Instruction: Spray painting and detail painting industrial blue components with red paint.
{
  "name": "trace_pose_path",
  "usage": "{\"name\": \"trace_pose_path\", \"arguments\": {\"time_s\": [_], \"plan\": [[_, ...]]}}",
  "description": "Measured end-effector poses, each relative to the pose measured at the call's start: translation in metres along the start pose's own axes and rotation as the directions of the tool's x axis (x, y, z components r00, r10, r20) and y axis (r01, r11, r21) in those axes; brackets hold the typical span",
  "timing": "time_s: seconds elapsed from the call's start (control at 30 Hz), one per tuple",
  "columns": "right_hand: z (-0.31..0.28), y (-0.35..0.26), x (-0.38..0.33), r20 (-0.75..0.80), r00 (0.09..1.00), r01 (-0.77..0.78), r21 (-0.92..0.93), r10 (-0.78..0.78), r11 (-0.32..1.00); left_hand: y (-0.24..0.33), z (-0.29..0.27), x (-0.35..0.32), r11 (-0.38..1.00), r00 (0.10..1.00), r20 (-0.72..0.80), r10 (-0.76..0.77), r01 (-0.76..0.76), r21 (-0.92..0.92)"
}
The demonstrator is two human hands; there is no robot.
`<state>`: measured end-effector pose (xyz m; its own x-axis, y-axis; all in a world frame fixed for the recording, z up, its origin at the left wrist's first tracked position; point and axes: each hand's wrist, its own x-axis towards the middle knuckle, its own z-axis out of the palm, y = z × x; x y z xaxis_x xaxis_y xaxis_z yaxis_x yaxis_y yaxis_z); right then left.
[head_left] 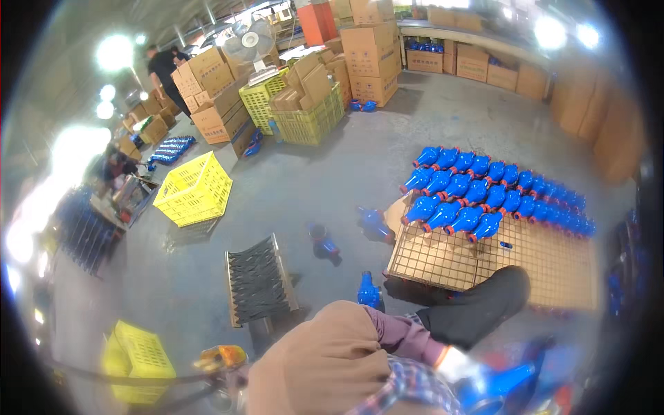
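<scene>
My right hand (pixel 456 364), in a white glove below a purple sleeve, is at the lower right against a blue pipe fitting (pixel 508 379). Both are smeared by motion, and the fingers do not show clearly. At the lower left, an orange-yellow shape (pixel 223 357) lies by a bit of purple sleeve. It may be my gloved left hand, but its fingers cannot be made out. Brown cloth (pixel 318 360) covers much of the lower middle. Beyond my dark-trousered knee (pixel 484 304), rows of blue fittings (pixel 463 216) with red ends lie on a wire mesh rack (pixel 436 259) over cardboard.
A single fitting (pixel 369 290) stands on the floor; others lie near the rack. A black slatted stand (pixel 257 283) is left of centre. Yellow crates (pixel 196 188), stacked cartons (pixel 373 59) and a fan (pixel 250 41) are farther back. A person (pixel 164 69) stands at the far left.
</scene>
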<state>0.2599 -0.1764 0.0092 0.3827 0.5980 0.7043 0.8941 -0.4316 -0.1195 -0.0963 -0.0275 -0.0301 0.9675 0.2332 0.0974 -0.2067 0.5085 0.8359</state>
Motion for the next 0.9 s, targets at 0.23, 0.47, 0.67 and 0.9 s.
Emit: {"name": "trace_pose_path", "arguments": {"time_s": [0.23,0.47,0.67,0.9], "plan": [[-0.023,-0.002,-0.006,-0.069,0.997,-0.018,-0.004,0.018,1.000,0.004,0.003,0.008,0.999,0.999,-0.047,0.025,-0.027,-0.042],[-0.048,-0.045,-0.001,-0.013,0.936,-0.332,0.295,0.352,0.896,0.098,0.036,-0.003,0.918,0.915,-0.321,0.244,-0.324,-0.228],[-0.080,-0.069,-0.008,0.082,0.895,-0.420,0.485,0.438,0.767,0.181,0.009,0.036,0.824,0.948,-0.318,-0.031,-0.156,-0.544],[-0.079,-0.060,-0.038,-0.012,0.892,-0.396,0.467,0.453,0.791,0.180,-0.028,0.097,0.748,0.942,-0.331,0.058,-0.261,-0.610]]}}
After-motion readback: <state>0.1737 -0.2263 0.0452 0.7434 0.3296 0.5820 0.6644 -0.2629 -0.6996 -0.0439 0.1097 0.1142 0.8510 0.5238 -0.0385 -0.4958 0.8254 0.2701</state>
